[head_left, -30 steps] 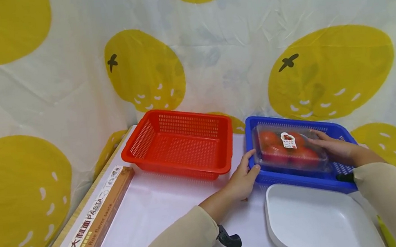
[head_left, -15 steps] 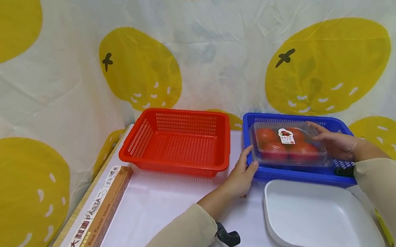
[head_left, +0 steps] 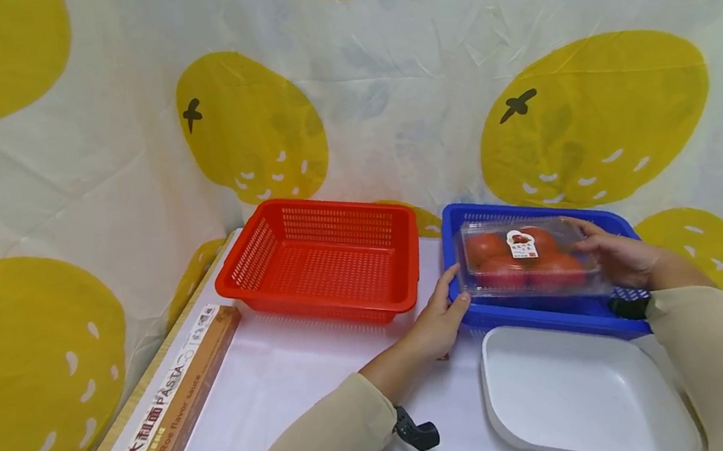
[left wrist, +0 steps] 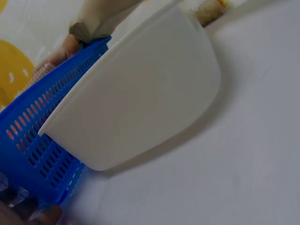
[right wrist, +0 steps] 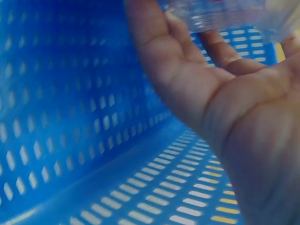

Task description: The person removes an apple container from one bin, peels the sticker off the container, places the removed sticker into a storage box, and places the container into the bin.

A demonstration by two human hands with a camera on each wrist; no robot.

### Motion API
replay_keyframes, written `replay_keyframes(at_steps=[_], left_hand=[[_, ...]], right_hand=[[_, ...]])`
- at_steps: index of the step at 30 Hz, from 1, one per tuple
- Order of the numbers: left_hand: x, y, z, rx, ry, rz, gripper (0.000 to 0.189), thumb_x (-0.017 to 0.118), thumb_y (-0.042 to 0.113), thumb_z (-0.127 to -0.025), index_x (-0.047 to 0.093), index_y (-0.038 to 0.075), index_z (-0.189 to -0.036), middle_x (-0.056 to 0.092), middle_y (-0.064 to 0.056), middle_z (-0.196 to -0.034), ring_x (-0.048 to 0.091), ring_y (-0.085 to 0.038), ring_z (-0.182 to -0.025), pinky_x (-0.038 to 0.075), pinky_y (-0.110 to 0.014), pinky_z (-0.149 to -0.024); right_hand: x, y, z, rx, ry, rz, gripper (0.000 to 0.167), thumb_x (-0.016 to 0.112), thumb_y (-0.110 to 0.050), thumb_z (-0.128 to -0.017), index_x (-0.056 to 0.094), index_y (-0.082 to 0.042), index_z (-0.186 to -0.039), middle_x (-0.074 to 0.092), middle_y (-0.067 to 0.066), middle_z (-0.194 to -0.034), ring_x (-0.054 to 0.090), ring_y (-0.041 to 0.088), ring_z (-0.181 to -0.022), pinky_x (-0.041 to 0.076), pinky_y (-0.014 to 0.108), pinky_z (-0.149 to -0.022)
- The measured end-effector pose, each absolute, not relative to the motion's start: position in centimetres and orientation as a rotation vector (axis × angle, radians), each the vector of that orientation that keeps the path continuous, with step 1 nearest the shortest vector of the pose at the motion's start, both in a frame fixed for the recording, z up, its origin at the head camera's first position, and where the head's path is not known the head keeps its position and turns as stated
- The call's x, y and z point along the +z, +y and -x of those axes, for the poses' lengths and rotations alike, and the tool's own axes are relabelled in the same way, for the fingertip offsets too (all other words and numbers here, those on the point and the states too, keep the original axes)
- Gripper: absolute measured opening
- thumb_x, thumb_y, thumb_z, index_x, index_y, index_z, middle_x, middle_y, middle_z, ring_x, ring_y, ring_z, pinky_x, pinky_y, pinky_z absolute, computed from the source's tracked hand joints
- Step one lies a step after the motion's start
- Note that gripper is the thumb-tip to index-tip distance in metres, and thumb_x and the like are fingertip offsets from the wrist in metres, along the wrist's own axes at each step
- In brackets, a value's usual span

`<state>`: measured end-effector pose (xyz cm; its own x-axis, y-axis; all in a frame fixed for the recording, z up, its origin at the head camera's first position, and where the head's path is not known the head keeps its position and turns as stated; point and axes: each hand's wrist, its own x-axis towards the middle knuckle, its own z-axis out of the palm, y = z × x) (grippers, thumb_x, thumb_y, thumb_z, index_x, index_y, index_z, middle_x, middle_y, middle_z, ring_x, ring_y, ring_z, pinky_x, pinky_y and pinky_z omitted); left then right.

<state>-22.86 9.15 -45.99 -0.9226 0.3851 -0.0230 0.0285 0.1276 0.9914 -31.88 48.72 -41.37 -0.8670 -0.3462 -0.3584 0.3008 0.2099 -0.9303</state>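
A clear plastic box of tomatoes [head_left: 521, 260] with a white label lies inside the blue basket [head_left: 605, 222], low against its left side. My right hand [head_left: 619, 258] grips the box's right end. In the right wrist view the fingers of that hand [right wrist: 187, 75] curl round the edge of the clear box [right wrist: 220, 16], above the slotted basket floor. My left hand [head_left: 439, 321] holds the blue basket's left front corner, thumb towards the front; its fingertips come close to the box, and whether they touch it cannot be told. The left wrist view shows only part of this hand.
An empty red basket [head_left: 331, 308] stands left of the blue one. In front of the blue basket sits a white bin [head_left: 578, 387]. A long pasta box [head_left: 177, 406] lies near the table's left edge. Behind everything hangs a fruit-patterned curtain [head_left: 400, 100].
The right end of the tomato box has lifted slightly, with my right hand further under it. My left hand stays at the basket corner. The head view has shifted a little.
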Motion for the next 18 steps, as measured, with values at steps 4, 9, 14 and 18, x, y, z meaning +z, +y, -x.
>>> replay_keyframes(at_steps=[4, 9, 14, 18], left_hand=[[-45.7, 9.3, 22.8, 1.864, 2.133, -0.332, 0.057, 0.051, 0.042, -0.113, 0.028, 0.048, -0.166, 0.043, -0.005, -0.166, 0.044, -0.029, -0.151, 0.034, -0.059, -0.123], [-45.5, 9.5, 22.7, 1.873, 2.129, -0.289, 0.057, 0.052, 0.042, -0.113, 0.031, 0.049, -0.165, 0.043, -0.005, -0.167, 0.043, -0.029, -0.152, 0.033, -0.059, -0.124], [-45.4, 9.5, 22.6, 1.868, 2.147, -0.279, 0.057, 0.051, 0.039, -0.113, 0.031, 0.046, -0.166, 0.044, -0.004, -0.167, 0.043, -0.029, -0.152, 0.032, -0.059, -0.124], [-45.2, 9.6, 22.6, 1.866, 2.189, -0.305, 0.057, 0.052, 0.035, -0.113, 0.033, 0.041, -0.166, 0.047, -0.008, -0.164, 0.046, -0.030, -0.150, 0.035, -0.056, -0.124]], right_hand=[[-41.1, 48.9, 31.7, -1.773, 1.962, 0.071, 0.052, 0.040, -0.027, -0.113, 0.021, -0.047, -0.157, 0.021, 0.001, -0.150, 0.061, 0.016, -0.114, 0.060, 0.038, -0.095], [-41.1, 49.4, 31.6, -1.867, 1.902, 0.145, 0.043, 0.038, -0.023, -0.113, 0.031, -0.045, -0.149, 0.051, -0.008, -0.134, 0.067, 0.019, -0.110, 0.062, 0.040, -0.092], [-40.7, 49.9, 31.7, -1.925, 1.830, 0.261, 0.046, 0.029, -0.017, -0.113, 0.026, -0.041, -0.152, 0.060, -0.010, -0.131, 0.069, 0.017, -0.112, 0.062, 0.041, -0.093], [-39.8, 50.5, 31.2, -1.930, 1.870, 0.238, 0.046, 0.030, -0.020, -0.113, 0.024, -0.044, -0.151, 0.056, -0.012, -0.131, 0.067, 0.015, -0.111, 0.062, 0.040, -0.092]])
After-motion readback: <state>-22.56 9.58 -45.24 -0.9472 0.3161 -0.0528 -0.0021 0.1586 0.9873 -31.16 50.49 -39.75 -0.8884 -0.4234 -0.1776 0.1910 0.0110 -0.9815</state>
